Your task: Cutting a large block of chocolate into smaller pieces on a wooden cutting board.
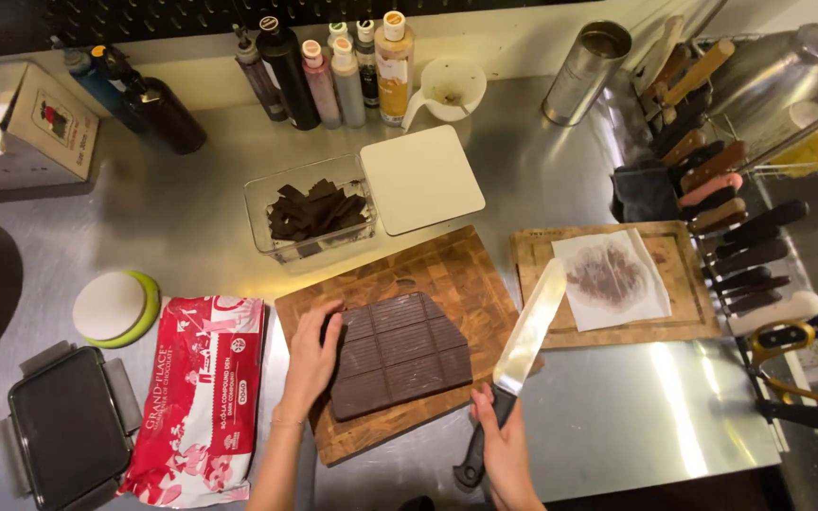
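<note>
two wooden boards sit on the steel counter; the chocolate slab (398, 354) lies on the left cutting board (447, 270) near the counter's front edge. the left hand (311, 358) rests flat and unclenched on the slab's left edge, while the right hand (504, 433) grips a big knife (521, 355), its handle end partly hidden. the knife rack at the right edge is cut off.

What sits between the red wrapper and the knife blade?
In the head view, the left hand and the chocolate slab on its wooden board lie between them.

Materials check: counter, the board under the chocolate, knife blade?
Counter: looks like brushed stainless steel, grey with smeared glare.
Board: wood, end-grain by its checkered block pattern, matte.
Knife blade: polished metal, likely steel, mirror-bright; handle black, probably plastic, in the right hand.
</note>
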